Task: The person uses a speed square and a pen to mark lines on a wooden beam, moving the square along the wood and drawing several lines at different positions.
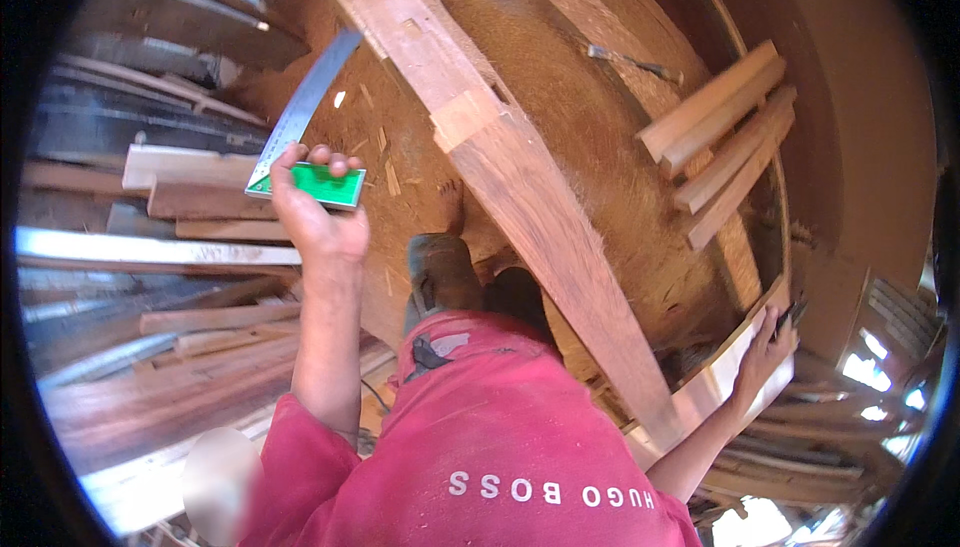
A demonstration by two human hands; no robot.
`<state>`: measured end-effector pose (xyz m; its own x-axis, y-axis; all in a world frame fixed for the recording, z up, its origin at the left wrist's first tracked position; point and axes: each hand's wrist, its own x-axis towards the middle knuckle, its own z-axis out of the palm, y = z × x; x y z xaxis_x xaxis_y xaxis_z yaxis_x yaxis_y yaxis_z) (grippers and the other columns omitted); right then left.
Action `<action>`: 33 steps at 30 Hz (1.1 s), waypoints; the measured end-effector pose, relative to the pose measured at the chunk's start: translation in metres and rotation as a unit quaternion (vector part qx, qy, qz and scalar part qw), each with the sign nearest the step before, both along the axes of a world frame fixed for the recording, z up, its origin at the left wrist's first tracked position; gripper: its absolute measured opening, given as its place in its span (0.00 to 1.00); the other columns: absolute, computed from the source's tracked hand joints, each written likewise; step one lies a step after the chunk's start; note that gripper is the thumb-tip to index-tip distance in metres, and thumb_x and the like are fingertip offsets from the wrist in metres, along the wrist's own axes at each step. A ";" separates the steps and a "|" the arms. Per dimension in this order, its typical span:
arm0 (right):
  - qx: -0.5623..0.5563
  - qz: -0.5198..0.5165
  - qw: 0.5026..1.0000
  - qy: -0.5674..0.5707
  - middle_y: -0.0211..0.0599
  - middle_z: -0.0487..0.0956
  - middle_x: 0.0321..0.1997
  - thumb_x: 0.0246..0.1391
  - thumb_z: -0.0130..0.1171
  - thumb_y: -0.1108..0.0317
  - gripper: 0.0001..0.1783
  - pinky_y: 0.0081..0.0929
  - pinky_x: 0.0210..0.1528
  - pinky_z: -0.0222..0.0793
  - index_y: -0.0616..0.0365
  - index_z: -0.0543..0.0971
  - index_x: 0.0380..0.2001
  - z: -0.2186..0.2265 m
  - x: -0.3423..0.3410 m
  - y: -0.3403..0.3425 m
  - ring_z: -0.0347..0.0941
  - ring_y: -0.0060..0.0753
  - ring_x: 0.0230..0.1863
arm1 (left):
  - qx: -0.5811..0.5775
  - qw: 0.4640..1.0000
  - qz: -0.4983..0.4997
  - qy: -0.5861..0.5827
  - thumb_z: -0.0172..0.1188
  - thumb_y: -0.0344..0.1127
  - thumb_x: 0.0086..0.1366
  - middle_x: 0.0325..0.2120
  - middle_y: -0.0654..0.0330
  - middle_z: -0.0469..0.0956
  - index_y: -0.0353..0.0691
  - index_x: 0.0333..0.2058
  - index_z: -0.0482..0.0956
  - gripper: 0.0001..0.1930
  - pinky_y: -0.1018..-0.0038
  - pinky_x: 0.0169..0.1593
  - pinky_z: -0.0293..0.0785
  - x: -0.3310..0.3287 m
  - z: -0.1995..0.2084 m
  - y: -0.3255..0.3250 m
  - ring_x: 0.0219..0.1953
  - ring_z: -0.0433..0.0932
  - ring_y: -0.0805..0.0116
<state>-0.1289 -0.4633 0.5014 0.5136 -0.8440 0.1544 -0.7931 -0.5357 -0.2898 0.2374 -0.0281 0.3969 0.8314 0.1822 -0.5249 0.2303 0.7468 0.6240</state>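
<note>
My left hand [325, 222] is closed around the green handle of a try square [335, 185]. Its metal blade slants up and away, and the tip comes close to the left edge of a long timber [545, 217]. That reddish-brown timber runs diagonally past my right side and has a small mortise and a paler notched section towards its far end. At the lower right, my right hand [762, 355] rests by a pale wooden piece [712, 387] near the timber's near end. Its fingers are curled at a small dark object [790, 315] whose kind I cannot make out.
Several short wooden strips [715, 112] lie across a plank [610, 32] on the right. A slim dark-and-metal tool [635, 64] rests on that plank. Stacked boards [200, 257] fill the left side. Sawdust [560, 77] and offcuts cover the ground.
</note>
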 end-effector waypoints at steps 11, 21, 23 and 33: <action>0.121 -0.324 0.937 -0.035 0.53 0.77 0.64 0.71 0.54 0.55 0.30 0.33 0.64 0.66 0.63 0.69 0.68 -0.072 -0.324 0.117 0.73 0.39 0.64 | 0.390 0.875 -0.209 -0.199 0.67 0.34 0.68 0.44 0.57 0.82 0.29 0.51 0.78 0.18 0.74 0.50 0.75 -0.035 -0.041 -0.059 0.43 0.78 0.73; 0.094 -0.379 0.874 -0.289 0.52 0.82 0.54 0.68 0.59 0.55 0.25 0.39 0.59 0.70 0.69 0.79 0.54 -0.121 -0.311 0.164 0.77 0.40 0.56 | 0.415 0.815 -0.279 -0.294 0.68 0.33 0.67 0.37 0.63 0.77 0.35 0.42 0.74 0.12 0.73 0.43 0.73 -0.017 -0.081 -0.052 0.39 0.75 0.75; -0.032 -0.342 0.894 -0.289 0.50 0.82 0.45 0.68 0.60 0.56 0.22 0.40 0.53 0.72 0.70 0.81 0.48 -0.126 -0.314 0.169 0.78 0.39 0.49 | 0.416 0.821 -0.298 -0.252 0.67 0.35 0.68 0.38 0.63 0.77 0.36 0.43 0.75 0.13 0.72 0.41 0.74 -0.021 -0.080 -0.057 0.38 0.76 0.74; 0.254 -0.080 0.778 -0.569 0.30 0.81 0.34 0.74 0.51 0.53 0.22 0.27 0.35 0.73 0.61 0.84 0.40 -0.038 -0.169 0.188 0.75 0.23 0.30 | 0.368 0.846 -0.276 -0.268 0.67 0.34 0.67 0.41 0.61 0.79 0.38 0.51 0.76 0.17 0.70 0.38 0.78 -0.027 -0.079 -0.067 0.41 0.78 0.69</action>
